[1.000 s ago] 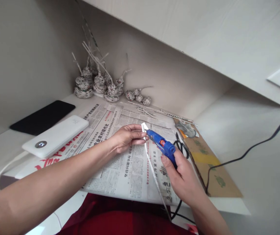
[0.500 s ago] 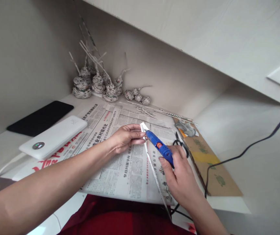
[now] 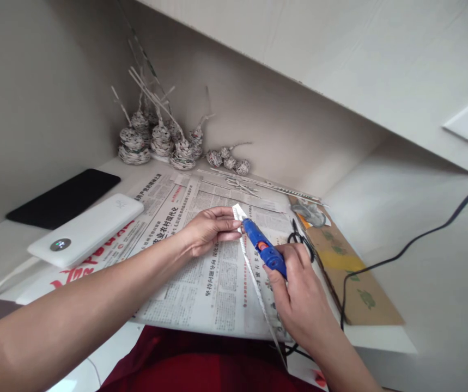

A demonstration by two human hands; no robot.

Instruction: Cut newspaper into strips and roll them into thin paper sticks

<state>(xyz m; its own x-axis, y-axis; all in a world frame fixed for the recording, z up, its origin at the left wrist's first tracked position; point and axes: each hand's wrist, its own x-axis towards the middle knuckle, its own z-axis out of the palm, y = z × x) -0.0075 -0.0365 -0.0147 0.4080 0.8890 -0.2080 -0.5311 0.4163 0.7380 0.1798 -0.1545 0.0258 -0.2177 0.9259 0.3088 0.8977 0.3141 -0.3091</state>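
Observation:
Between the fingertips of my left hand (image 3: 215,228) is the upper end of a long, thin paper strip (image 3: 254,280), which hangs down past the front edge of the table. My right hand (image 3: 299,288) is wrapped round the handle of a blue glue gun (image 3: 266,247). The gun's tip points up and left, right at the top of the strip beside my left fingertips; whether it touches the paper I cannot tell. Sheets of newspaper (image 3: 184,272) lie beneath both hands.
Several woven paper gourds (image 3: 161,140) and small paper balls (image 3: 242,166) stand at the back. Thin paper rods (image 3: 239,186) lie before them. On the left are a white power bank (image 3: 90,228) and a black phone (image 3: 64,198). Scissors (image 3: 299,237), cardboard (image 3: 352,272) and a black cord (image 3: 413,247) are right.
The whole view has shifted slightly. Both hands keep their grips, and the glue gun's tip stays at the top of the strip.

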